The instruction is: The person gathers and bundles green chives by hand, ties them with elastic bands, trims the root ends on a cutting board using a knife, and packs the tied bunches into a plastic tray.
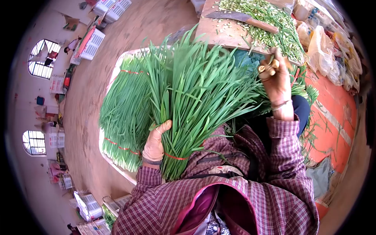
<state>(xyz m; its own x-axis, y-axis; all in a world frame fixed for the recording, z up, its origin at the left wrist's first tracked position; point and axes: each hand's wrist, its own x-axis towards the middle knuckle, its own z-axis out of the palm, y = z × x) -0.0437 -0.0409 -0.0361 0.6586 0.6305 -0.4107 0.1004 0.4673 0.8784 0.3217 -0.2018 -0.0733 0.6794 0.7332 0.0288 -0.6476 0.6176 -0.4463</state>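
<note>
My left hand [157, 141], in a pale tan glove, is closed round a loose bunch of garlic chives [196, 86]. The leaves fan out away from me, and a red band [174, 156] circles the stems near my lap. To the right, my right hand [277, 80] is raised by the leaf tips, with curled fingers and yellowish fingertips. It is slightly blurred, and whatever it may hold cannot be made out. Left of the bunch, more chives [125, 105] tied with red bands lie in a white crate [102, 135].
A board [213, 33] at the top carries a knife with a wooden handle [262, 26] and chopped green-white pieces [274, 39]. Plastic bags [327, 51] are heaped at the right, above an orange-red surface [335, 129]. White crates [92, 43] stand along the far left.
</note>
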